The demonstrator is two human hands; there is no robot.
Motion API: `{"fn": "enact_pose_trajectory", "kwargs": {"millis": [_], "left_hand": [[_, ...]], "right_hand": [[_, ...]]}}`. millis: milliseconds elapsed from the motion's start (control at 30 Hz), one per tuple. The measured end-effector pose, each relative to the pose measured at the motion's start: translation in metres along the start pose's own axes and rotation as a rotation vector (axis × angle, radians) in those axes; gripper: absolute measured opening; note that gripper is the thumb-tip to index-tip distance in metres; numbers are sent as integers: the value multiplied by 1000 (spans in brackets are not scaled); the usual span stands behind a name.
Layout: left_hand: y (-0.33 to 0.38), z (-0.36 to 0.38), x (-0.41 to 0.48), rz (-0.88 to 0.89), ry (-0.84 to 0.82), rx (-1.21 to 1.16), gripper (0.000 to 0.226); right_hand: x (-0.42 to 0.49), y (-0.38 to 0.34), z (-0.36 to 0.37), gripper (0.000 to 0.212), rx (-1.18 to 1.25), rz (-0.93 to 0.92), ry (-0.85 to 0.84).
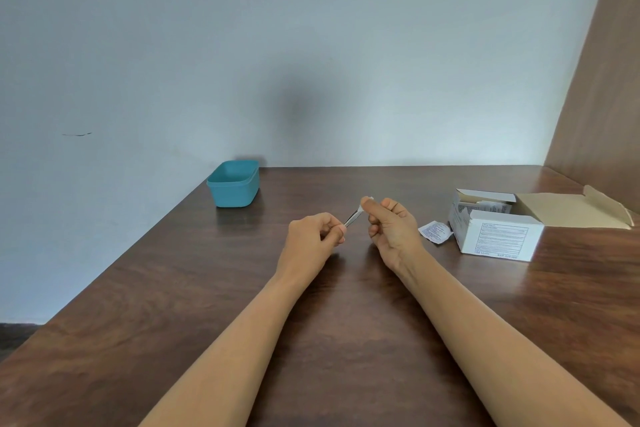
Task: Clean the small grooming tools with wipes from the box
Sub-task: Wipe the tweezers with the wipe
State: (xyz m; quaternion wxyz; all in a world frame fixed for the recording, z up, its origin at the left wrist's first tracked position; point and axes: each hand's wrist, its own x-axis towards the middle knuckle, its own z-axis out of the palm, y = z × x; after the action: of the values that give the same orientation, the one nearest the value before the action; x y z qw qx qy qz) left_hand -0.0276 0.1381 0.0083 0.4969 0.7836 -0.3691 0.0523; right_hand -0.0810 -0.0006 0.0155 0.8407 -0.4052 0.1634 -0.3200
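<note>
- Broadly, a pale blue-grey wall filled the far side of the room, with a brown wooden panel rising at the right.
- A dark wooden table ran from the near edge to the wall, its grain glossy and reflective.
- Both bare forearms reached in from the near edge and crossed much of the table's middle.
- A white cardboard box sat at the right with its flap thrown open to the right and paper packets showing inside.
- A teal plastic tub stood at the far left corner, open-topped, well apart from the hands.
- The left hand was curled, its thumb and fingertips pinching the near end of the tool.
- The right hand was curled too, pinching the wipe round the tool's far end.
- A torn white sachet lay just left of the box.
- The slim metal tool slanted between the two hands above the table's centre.
- The small white wipe peeked out above the right thumb.
</note>
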Motion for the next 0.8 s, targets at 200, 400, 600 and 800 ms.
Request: {"fn": "enact_pose_trajectory", "kwargs": {"millis": [200,400,600,800], "left_hand": [[3,-1,-1,1,-8,-9,11],[3,-1,-1,1,-13,14,12],[5,-1,-2,10,-23,35,13],[6,-1,-3,20,-20,71,14]], "right_hand": [[-1,0,0,38,-74,-49,37],[-1,-1,0,36,-45,-50,68],[-2,-1,0,44,-30,-26,63],[-2,-1,-1,38,-77,-16,60]]}}
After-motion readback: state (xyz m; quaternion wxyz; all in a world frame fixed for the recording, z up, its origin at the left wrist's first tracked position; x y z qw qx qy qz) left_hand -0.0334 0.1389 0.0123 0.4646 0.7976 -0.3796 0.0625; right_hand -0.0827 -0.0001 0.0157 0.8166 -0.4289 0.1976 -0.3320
